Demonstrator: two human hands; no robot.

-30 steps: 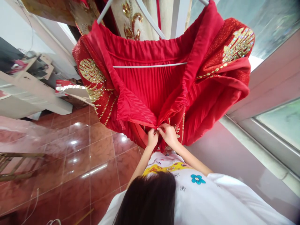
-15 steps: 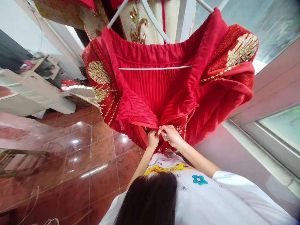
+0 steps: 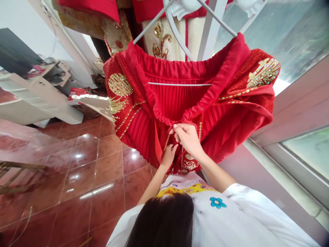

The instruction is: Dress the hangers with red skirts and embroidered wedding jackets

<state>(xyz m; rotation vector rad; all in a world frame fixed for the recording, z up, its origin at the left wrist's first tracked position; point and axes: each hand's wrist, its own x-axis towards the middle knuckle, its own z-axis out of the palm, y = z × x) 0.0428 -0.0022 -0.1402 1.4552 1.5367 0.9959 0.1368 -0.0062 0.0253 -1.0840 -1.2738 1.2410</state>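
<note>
A red pleated skirt (image 3: 221,123) with a gathered waistband and gold beaded embroidery hangs from a white hanger (image 3: 180,84). My right hand (image 3: 188,138) is closed at the front middle of the waistband, its thumb and index finger pinching the red cloth. Lower and to the left, my left hand (image 3: 169,155) has its fingers drawn together against the skirt's front. What its fingertips hold is too small to make out. Below both hands, the gold-embroidered front panel (image 3: 190,164) shows in part.
Behind the hanger stands a white metal frame (image 3: 209,34) with red and cream embroidered garments (image 3: 160,39). A window ledge (image 3: 290,178) runs along the right. On the left are a white cabinet (image 3: 51,101), a bamboo chair (image 3: 15,175) and the red tiled floor (image 3: 105,175).
The front of the waistband, earlier pulled down and spread, now sits higher and gathered. My right hand has moved up with it. My left hand has dropped slightly away from it.
</note>
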